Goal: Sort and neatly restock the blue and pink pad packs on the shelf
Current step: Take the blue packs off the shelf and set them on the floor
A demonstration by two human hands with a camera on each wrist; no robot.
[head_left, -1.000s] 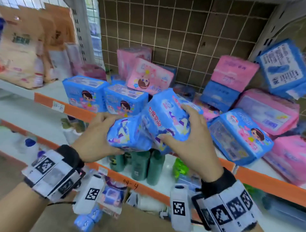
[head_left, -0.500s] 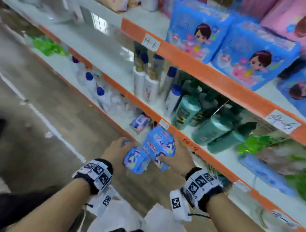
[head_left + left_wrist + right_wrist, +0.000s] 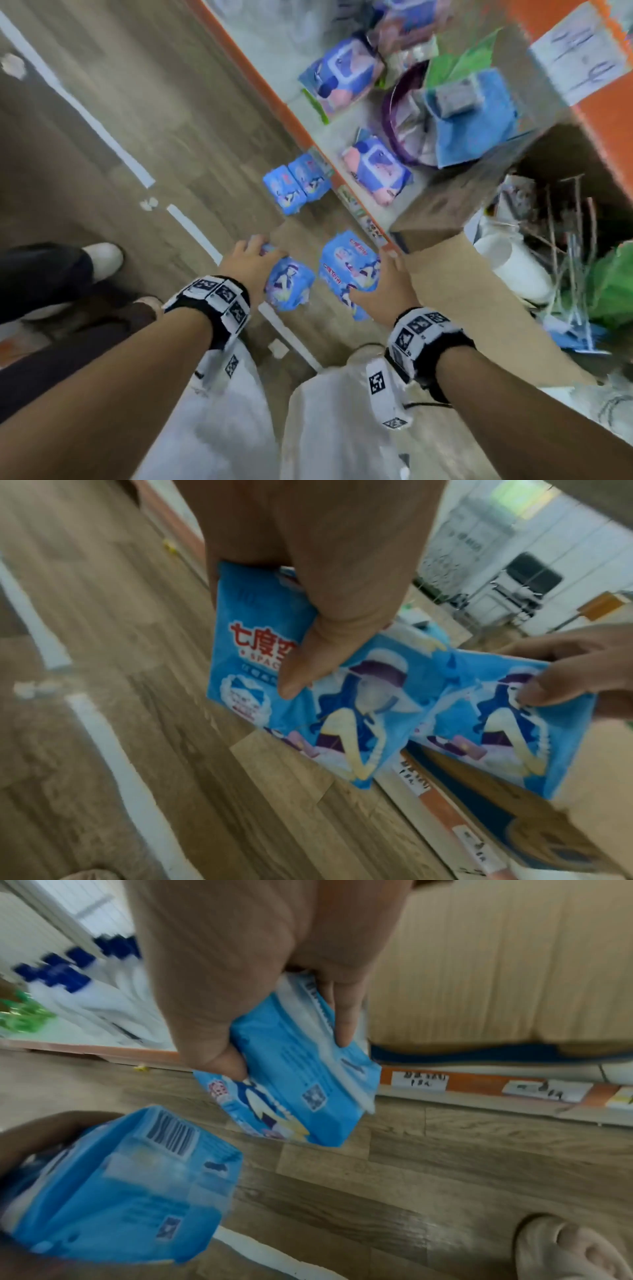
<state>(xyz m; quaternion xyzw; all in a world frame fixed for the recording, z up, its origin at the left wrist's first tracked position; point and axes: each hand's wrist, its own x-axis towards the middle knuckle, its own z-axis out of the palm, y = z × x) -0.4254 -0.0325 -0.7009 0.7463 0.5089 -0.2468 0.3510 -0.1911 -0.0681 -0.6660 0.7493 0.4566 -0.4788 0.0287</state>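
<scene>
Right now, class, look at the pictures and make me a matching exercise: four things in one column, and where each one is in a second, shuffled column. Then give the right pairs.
Column 1
1. left hand
2. right hand
3. pair of blue packs
4. cardboard box

Column 2
A. lies on the wooden floor by the shelf edge
B. grips the smaller blue pack
C. stands to the right of the hands
D. grips the larger blue pack

Pairs: 1-B, 2-D, 3-A, 4-C

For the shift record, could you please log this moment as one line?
left hand: grips blue pack | right hand: grips second blue pack | both packs low above wooden floor | two blue packs on floor by shelf edge
</scene>
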